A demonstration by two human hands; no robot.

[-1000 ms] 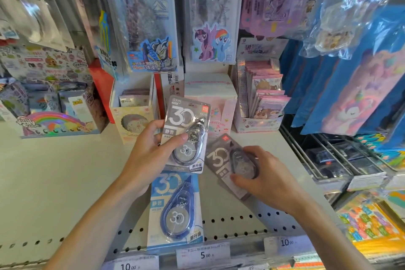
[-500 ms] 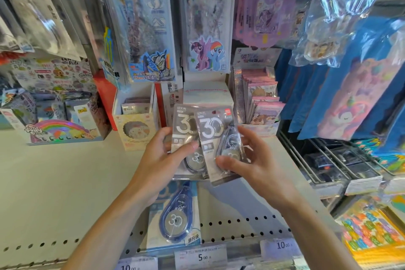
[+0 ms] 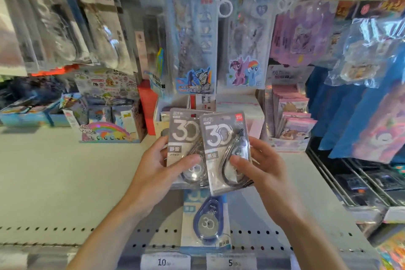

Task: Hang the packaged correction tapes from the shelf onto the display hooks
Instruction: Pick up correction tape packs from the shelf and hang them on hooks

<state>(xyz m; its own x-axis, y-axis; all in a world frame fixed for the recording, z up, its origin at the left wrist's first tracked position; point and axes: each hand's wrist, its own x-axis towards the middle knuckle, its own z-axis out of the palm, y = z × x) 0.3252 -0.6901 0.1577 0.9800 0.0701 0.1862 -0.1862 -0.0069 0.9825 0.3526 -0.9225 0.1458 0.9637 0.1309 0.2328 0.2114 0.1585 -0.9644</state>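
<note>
The shelf [image 3: 54, 182] is a pale board with rows of perforations along its front edge; it fills the lower half of the view. Hanging packaged stationery fills the upper half, including a pony-print pouch [image 3: 247, 46] at 12 o'clock and blue bags [image 3: 355, 120] at 3 o'clock. A rainbow-print display box [image 3: 109, 129] stands on the shelf at 9 o'clock from the hands. A box of pink card packs [image 3: 291, 125] stands at 2 o'clock.

The left hand [image 3: 157, 173] grips the rear grey correction tape pack [image 3: 184, 138], with the thumb curled across its front face and the fingers behind it. The right hand [image 3: 263, 171] grips the front grey correction tape pack [image 3: 223, 151], with the thumb pressed on the clear blister and the fingers wrapped behind the right edge. Both packs are upright, above the shelf, near centre view. The front pack overlaps the right part of the rear pack.

A blue correction tape pack [image 3: 206, 223] lies flat on the shelf at 6 o'clock from the held packs, its lower end at the shelf's front edge. Two price tags sit on the shelf lip below it: one reads 10 [image 3: 165, 262], the other reads 5 [image 3: 231, 262].
</note>
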